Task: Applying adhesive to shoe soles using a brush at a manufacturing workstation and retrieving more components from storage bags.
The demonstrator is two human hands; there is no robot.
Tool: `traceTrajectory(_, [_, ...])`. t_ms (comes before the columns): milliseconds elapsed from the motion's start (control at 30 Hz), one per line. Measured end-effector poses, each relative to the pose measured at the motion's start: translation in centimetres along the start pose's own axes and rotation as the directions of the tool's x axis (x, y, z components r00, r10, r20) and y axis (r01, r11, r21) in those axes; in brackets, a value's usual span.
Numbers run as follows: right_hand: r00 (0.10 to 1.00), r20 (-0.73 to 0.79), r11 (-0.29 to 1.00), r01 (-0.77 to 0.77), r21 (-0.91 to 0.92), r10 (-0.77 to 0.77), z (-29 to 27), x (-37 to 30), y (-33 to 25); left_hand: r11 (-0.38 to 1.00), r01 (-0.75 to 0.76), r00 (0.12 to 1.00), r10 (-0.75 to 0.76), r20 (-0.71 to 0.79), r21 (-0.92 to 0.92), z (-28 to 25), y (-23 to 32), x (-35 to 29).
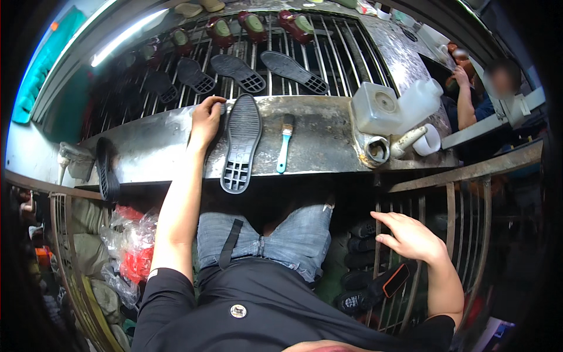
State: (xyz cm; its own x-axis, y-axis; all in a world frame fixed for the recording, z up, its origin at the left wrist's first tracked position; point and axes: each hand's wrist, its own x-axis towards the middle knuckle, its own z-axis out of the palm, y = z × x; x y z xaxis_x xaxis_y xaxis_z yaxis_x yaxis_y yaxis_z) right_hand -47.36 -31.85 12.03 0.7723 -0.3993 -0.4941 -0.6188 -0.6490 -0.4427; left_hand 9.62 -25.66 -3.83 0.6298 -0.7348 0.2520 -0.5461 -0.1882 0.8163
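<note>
My left hand [207, 120] is closed around a dark shoe sole [217, 134] on the metal ledge, and hides most of it. Right beside it lies a black shoe sole [243, 138], its ribbed end away from me and its open grid overhanging the ledge's near edge. A brush [283, 145] with a light blue handle and dark bristles rests to the right of that sole. Off to the right, my right hand [407, 234] hovers with fingers stretched out and nothing in it, near a rusty metal rail frame.
Behind the ledge [322, 117], more soles [237, 73] and dark red shoes [251, 26] sit on a barred rack. Plastic containers [376, 108] stand at right. Another sole [106, 170] leans at left. Stacked soles [358, 258] are below right, plastic bags [132, 243] below left. A person [466, 105] is beyond.
</note>
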Motion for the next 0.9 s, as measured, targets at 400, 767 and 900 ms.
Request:
traceTrajectory(400, [0.999,-0.031,0.999,0.036,-0.006,-0.036,0.2,-0.5,0.3,0.999,-0.034,0.999,0.034,-0.018,-0.012,0.7,-0.1,-0.2])
traceTrajectory(767, [0.999,0.040,1.000,-0.021,0.010,0.021,-0.9,-0.1,-1.0,0.999,-0.003,0.999,0.001,-0.036,-0.042,-0.5,0.4,-0.5])
traceTrajectory(900, [0.999,0.044,0.999,-0.032,0.006,0.032,-1.0,0.0,-1.1,1.000,-0.005,0.999,0.004,-0.043,-0.031,-0.4,0.1,-0.4])
